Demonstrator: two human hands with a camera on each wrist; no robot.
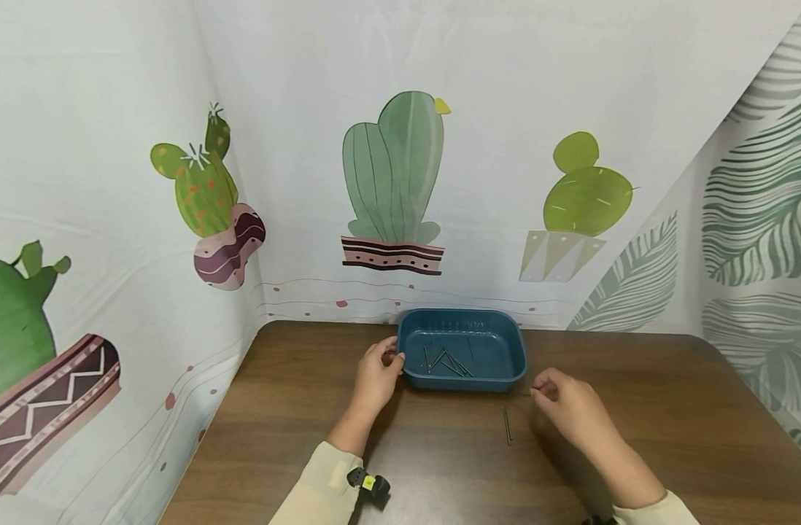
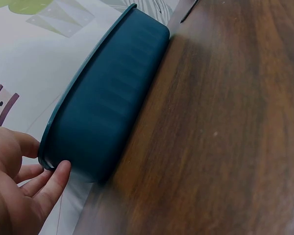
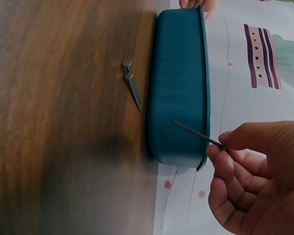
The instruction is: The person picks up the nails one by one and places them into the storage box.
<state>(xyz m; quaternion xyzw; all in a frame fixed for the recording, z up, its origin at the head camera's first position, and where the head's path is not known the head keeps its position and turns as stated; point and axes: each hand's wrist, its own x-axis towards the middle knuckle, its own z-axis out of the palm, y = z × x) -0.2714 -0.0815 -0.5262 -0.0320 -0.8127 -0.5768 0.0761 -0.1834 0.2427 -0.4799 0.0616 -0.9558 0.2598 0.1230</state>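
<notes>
A blue plastic tray stands at the back of the wooden table, with several metal nails lying loose on its floor. At its left end, my left hand grips the rim between thumb and fingers; the left wrist view shows the fingertips at that corner. My right hand is just right of the tray. Its thumb and forefinger pinch one nail by the end, the shaft pointing away from the fingers. Two more nails lie side by side on the table in front of the tray.
The wooden table top reaches back to a white cloth printed with cacti and leaves, close behind the tray. A black wrist strap sits at the left sleeve.
</notes>
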